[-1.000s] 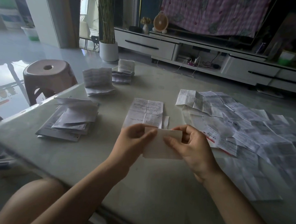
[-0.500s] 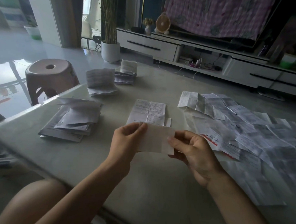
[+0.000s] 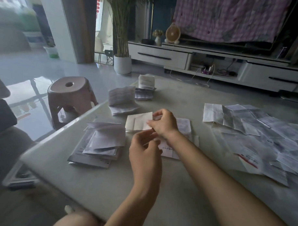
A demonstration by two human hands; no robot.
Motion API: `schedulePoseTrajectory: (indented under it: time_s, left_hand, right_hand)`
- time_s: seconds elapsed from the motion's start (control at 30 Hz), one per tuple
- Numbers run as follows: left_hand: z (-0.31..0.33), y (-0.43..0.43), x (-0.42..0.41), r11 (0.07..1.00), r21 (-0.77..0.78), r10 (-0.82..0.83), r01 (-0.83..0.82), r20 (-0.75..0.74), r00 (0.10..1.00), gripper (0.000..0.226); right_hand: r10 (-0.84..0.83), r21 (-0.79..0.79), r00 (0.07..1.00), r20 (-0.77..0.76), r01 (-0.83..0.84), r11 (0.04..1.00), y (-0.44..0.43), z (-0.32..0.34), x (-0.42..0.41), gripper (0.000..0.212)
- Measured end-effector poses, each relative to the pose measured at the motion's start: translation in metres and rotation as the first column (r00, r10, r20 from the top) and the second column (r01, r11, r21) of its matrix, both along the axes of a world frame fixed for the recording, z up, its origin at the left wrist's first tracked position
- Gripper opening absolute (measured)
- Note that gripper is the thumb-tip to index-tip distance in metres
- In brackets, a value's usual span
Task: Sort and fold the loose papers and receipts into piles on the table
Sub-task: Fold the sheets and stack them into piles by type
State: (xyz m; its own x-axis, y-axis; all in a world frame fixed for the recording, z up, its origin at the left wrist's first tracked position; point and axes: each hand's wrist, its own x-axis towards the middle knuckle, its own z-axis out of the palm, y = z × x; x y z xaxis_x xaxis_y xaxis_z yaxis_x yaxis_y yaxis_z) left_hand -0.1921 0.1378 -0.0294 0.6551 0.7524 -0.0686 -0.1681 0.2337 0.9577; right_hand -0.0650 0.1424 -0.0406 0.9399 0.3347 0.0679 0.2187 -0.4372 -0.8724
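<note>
1. Right hand (image 3: 163, 124) pinches a folded slip (image 3: 138, 121) by its right edge, over the table (image 3: 159, 189), between the near pile (image 3: 101, 145) and the middle pile (image 3: 122, 101)
2. Left hand (image 3: 145, 151) is loosely curled, apparently empty
3. Step in hand, as I judge it: filing 1 folded slip; next it needs the matching pile and a flat release

Dim rm, daylight fr upper L, L edge hazy

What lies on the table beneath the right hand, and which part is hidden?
A printed sheet lies flat beneath the right hand, which pinches a folded paper. The sheet's far right corner and near edge show; that hand's wrist and the left hand cover the rest.
</note>
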Motion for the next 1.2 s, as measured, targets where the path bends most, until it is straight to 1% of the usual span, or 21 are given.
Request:
schedulePoseTrajectory:
  time_s: [0.1,0.17,0.2,0.23,0.27,0.37,0.4,0.47,0.57,0.6,0.67,0.73,0.77,0.83,0.9,0.93,0.97,1.0,1.07,1.1,1.2]
  left_hand:
    - [0.001,0.007,0.001,1.0,0.011,-0.02,0.02,-0.034,0.999,0.026]
    - [0.003,0.008,0.0,0.999,0.014,-0.05,0.05,-0.038,0.998,0.026]
    - [0.003,0.007,-0.001,0.998,0.011,-0.066,0.067,-0.034,0.997,0.026]
    - [0.003,0.006,-0.002,0.996,0.013,-0.083,0.084,-0.033,0.996,0.026]
    - [0.003,0.006,-0.003,0.994,0.021,-0.103,0.104,-0.036,0.994,0.026]
    - [0.002,0.002,-0.004,0.986,0.034,-0.162,0.164,-0.058,0.985,0.026]
    - [0.001,0.0,-0.004,0.983,0.038,-0.175,0.178,-0.069,0.982,0.026]
    - [-0.001,-0.003,-0.005,0.979,0.033,-0.196,0.2,-0.097,0.976,0.025]
    - [-0.002,-0.005,-0.007,0.971,0.022,-0.235,0.24,-0.132,0.963,0.026]
    - [-0.002,-0.005,-0.007,0.968,0.022,-0.245,0.251,-0.141,0.959,0.026]
    - [-0.001,-0.003,-0.005,0.968,0.033,-0.243,0.25,-0.142,0.96,0.025]
    - [-0.002,0.002,-0.005,0.978,0.08,-0.18,0.191,-0.131,0.975,0.022]
    - [-0.001,0.003,-0.004,0.98,0.122,-0.142,0.156,-0.116,0.983,0.02]
    - [0.0,0.004,-0.006,0.975,0.181,-0.112,0.126,-0.087,0.99,0.03]
    - [0.002,0.004,-0.005,0.97,0.177,-0.156,0.17,-0.089,0.984,0.05]
    - [0.004,0.003,-0.006,0.964,0.156,-0.202,0.215,-0.1,0.974,0.055]
    - [0.005,0.001,-0.006,0.953,0.128,-0.261,0.273,-0.106,0.96,0.054]
    - [0.007,0.001,-0.007,0.936,0.102,-0.328,0.337,-0.097,0.94,0.044]
    - [0.007,-0.003,-0.009,0.917,0.091,-0.383,0.388,-0.07,0.921,0.014]
    - [0.006,-0.004,-0.009,0.923,0.133,-0.353,0.362,-0.085,0.932,0.009]
    - [0.003,-0.007,-0.008,0.911,0.301,-0.256,0.282,-0.124,0.959,0.015]
  right_hand:
    - [0.099,-0.2,0.971,0.217,-0.055,0.978,0.0,0.006,-0.002,0.032]
    - [0.133,-0.228,0.925,0.355,-0.052,0.972,-0.017,0.014,-0.002,0.027]
    - [0.153,-0.234,0.916,0.372,-0.066,0.97,-0.028,0.017,0.0,0.024]
    - [0.185,-0.248,0.92,0.345,-0.101,0.964,-0.04,0.019,0.002,0.027]
    - [0.235,-0.29,0.93,0.283,-0.15,0.945,-0.053,0.02,0.004,0.036]
    - [0.35,-0.445,0.936,0.029,-0.301,0.843,-0.079,0.011,0.005,0.075]
    - [0.354,-0.477,0.935,-0.006,-0.313,0.821,-0.082,0.006,0.005,0.082]
    - [0.342,-0.551,0.939,0.044,-0.263,0.792,-0.087,-0.002,0.004,0.087]
    - [0.288,-0.569,0.941,0.179,-0.14,0.81,-0.088,-0.003,0.001,0.072]
    - [0.268,-0.556,0.937,0.223,-0.104,0.824,-0.088,-0.003,0.0,0.062]
    - [0.216,-0.489,0.921,0.323,-0.033,0.872,-0.09,-0.003,-0.002,0.03]
    - [0.115,-0.341,0.92,0.375,0.021,0.94,-0.093,0.004,-0.004,0.007]
    - [0.051,-0.226,0.937,0.346,0.031,0.974,-0.098,0.01,-0.005,0.006]
    - [-0.009,0.061,0.987,0.16,-0.001,0.998,-0.108,0.027,-0.014,0.005]
    - [0.07,0.294,0.995,-0.065,-0.048,0.955,-0.12,0.041,-0.027,0.003]
    - [0.126,0.349,0.983,-0.135,-0.071,0.934,-0.125,0.044,-0.033,0.007]
    - [0.173,0.376,0.968,-0.179,-0.095,0.922,-0.13,0.046,-0.038,0.015]
    - [0.2,0.393,0.956,-0.214,-0.104,0.914,-0.133,0.045,-0.043,0.024]
    - [0.213,0.415,0.94,-0.265,-0.088,0.905,-0.136,0.039,-0.051,0.03]
    - [0.204,0.414,0.939,-0.275,-0.075,0.907,-0.138,0.036,-0.054,0.027]
    - [0.181,0.385,0.946,-0.27,-0.067,0.92,-0.143,0.029,-0.057,0.014]
